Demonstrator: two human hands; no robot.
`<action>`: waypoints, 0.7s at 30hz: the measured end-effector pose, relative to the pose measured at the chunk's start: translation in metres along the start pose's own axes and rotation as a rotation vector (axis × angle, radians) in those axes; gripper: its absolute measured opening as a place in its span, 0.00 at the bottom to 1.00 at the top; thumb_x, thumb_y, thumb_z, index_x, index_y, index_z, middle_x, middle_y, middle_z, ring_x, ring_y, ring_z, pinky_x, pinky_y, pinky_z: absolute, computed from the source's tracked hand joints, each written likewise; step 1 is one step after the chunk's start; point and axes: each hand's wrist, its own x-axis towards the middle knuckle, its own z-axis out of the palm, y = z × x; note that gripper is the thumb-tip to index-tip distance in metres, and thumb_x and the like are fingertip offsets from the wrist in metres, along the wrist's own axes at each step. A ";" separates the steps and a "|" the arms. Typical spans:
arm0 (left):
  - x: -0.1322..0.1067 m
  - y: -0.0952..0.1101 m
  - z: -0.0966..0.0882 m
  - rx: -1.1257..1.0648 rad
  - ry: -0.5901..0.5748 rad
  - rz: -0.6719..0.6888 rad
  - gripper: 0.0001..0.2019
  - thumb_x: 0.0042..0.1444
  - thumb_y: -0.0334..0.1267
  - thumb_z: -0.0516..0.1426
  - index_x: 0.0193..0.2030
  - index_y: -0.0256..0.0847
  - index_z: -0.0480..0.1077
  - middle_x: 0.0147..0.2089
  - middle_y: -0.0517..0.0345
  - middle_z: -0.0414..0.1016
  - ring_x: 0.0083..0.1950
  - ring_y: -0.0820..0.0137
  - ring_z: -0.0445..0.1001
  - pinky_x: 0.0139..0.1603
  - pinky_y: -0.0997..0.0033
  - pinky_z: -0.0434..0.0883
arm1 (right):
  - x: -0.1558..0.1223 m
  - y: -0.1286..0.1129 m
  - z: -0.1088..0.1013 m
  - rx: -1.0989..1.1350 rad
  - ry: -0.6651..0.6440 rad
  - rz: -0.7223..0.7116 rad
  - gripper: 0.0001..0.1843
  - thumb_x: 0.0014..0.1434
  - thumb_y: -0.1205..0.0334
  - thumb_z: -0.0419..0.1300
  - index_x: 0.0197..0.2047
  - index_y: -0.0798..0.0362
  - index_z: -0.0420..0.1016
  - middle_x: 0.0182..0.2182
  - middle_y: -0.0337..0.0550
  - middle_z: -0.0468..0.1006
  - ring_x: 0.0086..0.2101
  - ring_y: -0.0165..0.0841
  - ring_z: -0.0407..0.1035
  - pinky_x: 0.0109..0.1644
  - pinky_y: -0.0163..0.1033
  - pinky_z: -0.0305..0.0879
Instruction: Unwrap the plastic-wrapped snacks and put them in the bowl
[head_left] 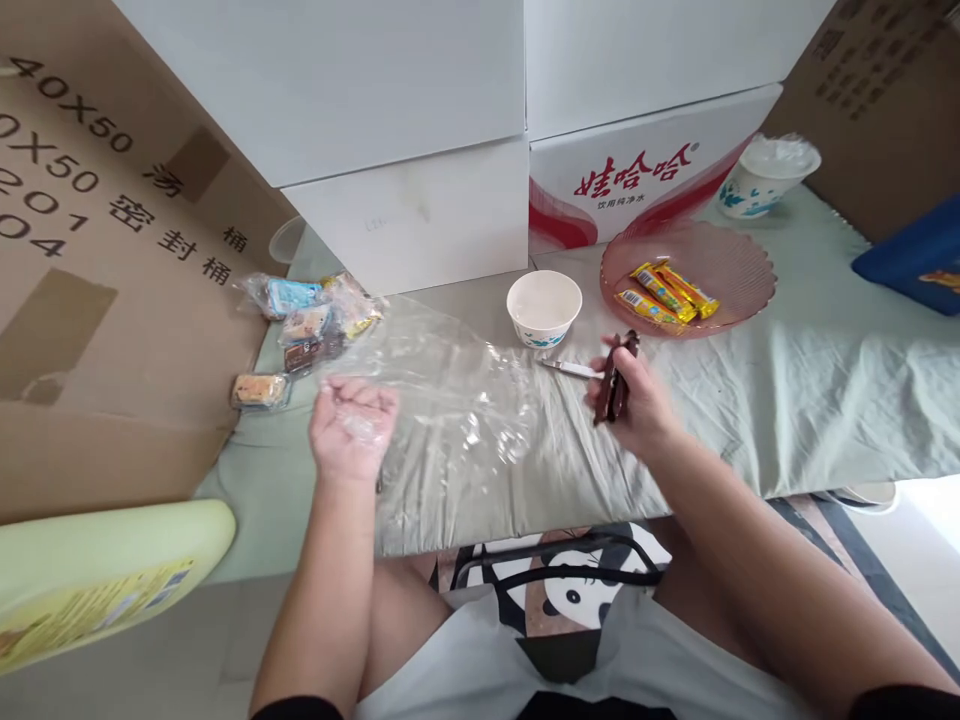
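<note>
My left hand (355, 425) is turned palm up with its fingers curled in, closed on part of a clear plastic bag (450, 385). The bag spreads crumpled across the cloth to the right of that hand. In my right hand (637, 395), thumb and fingers grip dark brown wrapped snack bars (616, 380); their exact number is hard to make out. A slim white tool (571, 368) with a pointed tip lies by the right fingertips, its other end hidden behind them. Just beyond it stands a white paper bowl (544, 308) with a blue-green pattern.
A pink glass bowl (739, 285) holds several yellow snack packets (671, 290). Wrapped snacks (306, 325) lie at the left near a cardboard box (112, 300). White boxes (450, 225) line the back. A paper cup (769, 175) stands back right; a pale green container (112, 580) is front left.
</note>
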 end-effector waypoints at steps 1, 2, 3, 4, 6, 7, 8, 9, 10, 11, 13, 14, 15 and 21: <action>0.001 -0.005 0.000 0.052 0.013 -0.062 0.13 0.67 0.39 0.57 0.29 0.43 0.69 0.24 0.69 0.68 0.22 0.80 0.69 0.35 0.74 0.76 | 0.010 -0.016 -0.003 -0.182 0.119 -0.178 0.29 0.47 0.45 0.74 0.48 0.44 0.69 0.34 0.32 0.73 0.28 0.28 0.69 0.31 0.36 0.71; 0.001 -0.011 0.001 0.104 0.018 -0.113 0.14 0.66 0.39 0.58 0.28 0.42 0.69 0.24 0.68 0.68 0.22 0.79 0.68 0.34 0.72 0.77 | 0.021 -0.034 -0.006 -0.362 0.236 -0.355 0.29 0.48 0.48 0.74 0.49 0.44 0.69 0.39 0.35 0.74 0.34 0.31 0.73 0.39 0.41 0.75; 0.000 -0.016 0.001 0.151 0.012 -0.154 0.14 0.65 0.40 0.58 0.27 0.42 0.68 0.23 0.68 0.67 0.21 0.78 0.68 0.34 0.71 0.77 | 0.031 -0.055 -0.009 -0.533 0.332 -0.494 0.31 0.49 0.51 0.73 0.54 0.45 0.68 0.46 0.39 0.75 0.44 0.36 0.74 0.51 0.47 0.74; -0.001 -0.021 0.003 0.188 -0.005 -0.180 0.14 0.64 0.39 0.59 0.27 0.41 0.67 0.23 0.68 0.66 0.21 0.78 0.67 0.34 0.70 0.78 | 0.040 -0.075 -0.010 -0.678 0.414 -0.584 0.36 0.50 0.54 0.73 0.60 0.46 0.65 0.53 0.46 0.73 0.53 0.41 0.72 0.62 0.52 0.68; -0.004 -0.027 0.004 0.241 -0.047 -0.207 0.14 0.61 0.40 0.62 0.26 0.41 0.65 0.24 0.68 0.65 0.21 0.78 0.67 0.35 0.68 0.79 | 0.050 -0.111 -0.011 -0.950 0.533 -0.598 0.55 0.44 0.64 0.75 0.72 0.55 0.54 0.66 0.58 0.61 0.66 0.47 0.58 0.74 0.55 0.52; -0.005 -0.030 0.005 0.268 -0.069 -0.217 0.15 0.58 0.40 0.64 0.26 0.40 0.64 0.24 0.68 0.65 0.22 0.78 0.67 0.35 0.67 0.79 | 0.050 -0.123 -0.010 -1.059 0.554 -0.626 0.56 0.46 0.64 0.74 0.73 0.60 0.51 0.68 0.62 0.59 0.68 0.48 0.55 0.75 0.56 0.48; -0.006 -0.032 0.005 0.304 -0.089 -0.234 0.16 0.55 0.41 0.66 0.26 0.40 0.63 0.25 0.68 0.65 0.23 0.78 0.68 0.35 0.68 0.79 | 0.046 -0.129 -0.009 -1.142 0.537 -0.706 0.51 0.51 0.62 0.71 0.72 0.63 0.54 0.67 0.64 0.60 0.69 0.48 0.55 0.76 0.56 0.48; -0.005 -0.034 0.005 0.355 -0.106 -0.262 0.17 0.52 0.42 0.68 0.26 0.40 0.63 0.25 0.67 0.66 0.23 0.77 0.69 0.33 0.69 0.78 | 0.039 -0.129 -0.007 -1.196 0.489 -0.813 0.42 0.55 0.61 0.67 0.70 0.64 0.59 0.65 0.64 0.63 0.67 0.48 0.58 0.74 0.55 0.51; -0.003 -0.036 0.004 0.422 -0.116 -0.294 0.19 0.49 0.44 0.69 0.26 0.40 0.63 0.26 0.67 0.66 0.24 0.77 0.69 0.30 0.71 0.77 | 0.030 -0.123 -0.007 -1.222 0.392 -0.915 0.33 0.59 0.61 0.63 0.66 0.62 0.65 0.62 0.62 0.68 0.65 0.47 0.62 0.72 0.55 0.56; -0.001 -0.038 0.002 0.506 -0.117 -0.321 0.20 0.47 0.45 0.70 0.26 0.40 0.63 0.26 0.66 0.67 0.23 0.77 0.68 0.27 0.74 0.73 | 0.020 -0.111 -0.007 -1.226 0.246 -0.982 0.27 0.61 0.62 0.60 0.62 0.58 0.70 0.58 0.59 0.73 0.61 0.46 0.67 0.68 0.55 0.62; 0.007 -0.041 -0.002 0.726 -0.099 -0.337 0.18 0.45 0.47 0.70 0.29 0.40 0.67 0.27 0.65 0.69 0.22 0.78 0.67 0.22 0.77 0.66 | -0.001 -0.078 -0.010 -1.230 -0.204 -0.934 0.25 0.60 0.65 0.57 0.60 0.51 0.73 0.55 0.52 0.77 0.57 0.45 0.72 0.63 0.55 0.69; 0.011 -0.042 -0.005 0.846 -0.079 -0.314 0.17 0.47 0.47 0.70 0.32 0.40 0.70 0.29 0.64 0.70 0.22 0.78 0.67 0.21 0.78 0.63 | -0.010 -0.058 -0.013 -1.242 -0.449 -0.849 0.26 0.59 0.65 0.56 0.61 0.48 0.72 0.57 0.50 0.77 0.58 0.45 0.72 0.63 0.56 0.69; 0.014 -0.042 -0.008 0.959 -0.047 -0.257 0.15 0.48 0.46 0.68 0.36 0.40 0.72 0.31 0.63 0.71 0.22 0.78 0.67 0.21 0.77 0.63 | -0.018 -0.039 -0.016 -1.266 -0.639 -0.745 0.28 0.59 0.65 0.56 0.63 0.46 0.72 0.59 0.49 0.77 0.59 0.46 0.72 0.64 0.57 0.69; -0.021 -0.036 -0.015 1.371 -0.052 0.747 0.13 0.52 0.34 0.66 0.45 0.45 0.72 0.47 0.54 0.74 0.46 0.65 0.75 0.49 0.64 0.75 | -0.050 0.030 -0.013 -1.689 -0.682 -0.492 0.21 0.62 0.62 0.58 0.58 0.46 0.76 0.63 0.52 0.75 0.58 0.54 0.71 0.54 0.62 0.72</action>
